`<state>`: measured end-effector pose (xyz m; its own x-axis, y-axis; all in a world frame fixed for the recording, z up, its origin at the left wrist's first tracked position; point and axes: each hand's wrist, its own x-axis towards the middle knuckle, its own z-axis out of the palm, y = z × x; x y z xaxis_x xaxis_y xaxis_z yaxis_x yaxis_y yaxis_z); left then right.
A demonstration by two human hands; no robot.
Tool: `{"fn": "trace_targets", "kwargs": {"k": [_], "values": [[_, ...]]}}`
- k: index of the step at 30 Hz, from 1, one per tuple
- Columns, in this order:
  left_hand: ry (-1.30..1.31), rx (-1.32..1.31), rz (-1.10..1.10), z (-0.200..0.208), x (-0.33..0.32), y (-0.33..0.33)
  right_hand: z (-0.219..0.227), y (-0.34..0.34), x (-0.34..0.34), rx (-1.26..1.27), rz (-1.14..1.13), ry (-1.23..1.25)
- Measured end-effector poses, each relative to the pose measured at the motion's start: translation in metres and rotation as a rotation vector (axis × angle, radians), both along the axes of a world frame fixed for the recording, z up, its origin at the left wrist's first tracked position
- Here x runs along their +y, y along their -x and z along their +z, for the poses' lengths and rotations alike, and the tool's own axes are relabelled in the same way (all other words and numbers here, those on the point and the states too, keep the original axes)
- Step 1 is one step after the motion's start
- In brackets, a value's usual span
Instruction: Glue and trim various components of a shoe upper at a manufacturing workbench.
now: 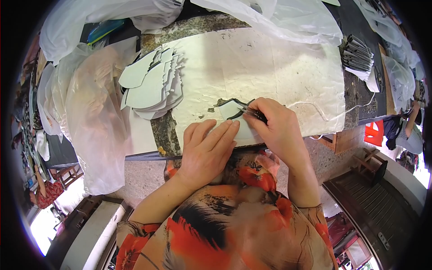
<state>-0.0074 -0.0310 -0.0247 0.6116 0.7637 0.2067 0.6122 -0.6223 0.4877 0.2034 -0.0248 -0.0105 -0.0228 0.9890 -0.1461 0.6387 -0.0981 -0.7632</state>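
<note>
A white cut piece with black edging (pixel 230 109) lies on the paper-covered tabletop in front of me. My left hand (pixel 208 150) is laid flat with its fingers stretched out, the fingertips at the piece's near left side. My right hand (pixel 278 123) is closed round small black-handled scissors (pixel 259 113), whose metal tips reach over the piece's right side. Part of the piece is hidden under my hands. To the left is a loose stack of similar white shaped pieces (pixel 150 92), some with dark edges.
Translucent plastic bags (pixel 96 103) hang over the table's left side, and more plastic sheeting (pixel 288 20) covers the far edge. A bundle of dark-edged pieces (pixel 357 56) sits at the far right. A white cord (pixel 321 110) curves over the worn white paper (pixel 270 58). Other people (pixel 47 191) are farther off.
</note>
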Motion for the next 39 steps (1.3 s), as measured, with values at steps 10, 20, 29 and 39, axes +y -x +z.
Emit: {"fn": "trace_targets", "kwargs": {"k": [10,20,29,39], "values": [[0.041,0.004,0.039,0.006,-0.002,-0.008,-0.001,-0.002,0.0,-0.011,0.027,-0.018],[0.037,-0.024,0.055,0.005,0.0,-0.011,-0.003,-0.004,-0.001,-0.04,0.033,-0.07],[0.034,-0.021,0.058,0.005,0.001,-0.013,0.001,-0.005,0.005,-0.089,0.034,-0.13],[0.042,0.004,0.051,0.007,0.005,-0.018,-0.002,-0.014,0.012,-0.113,0.017,-0.171]]}}
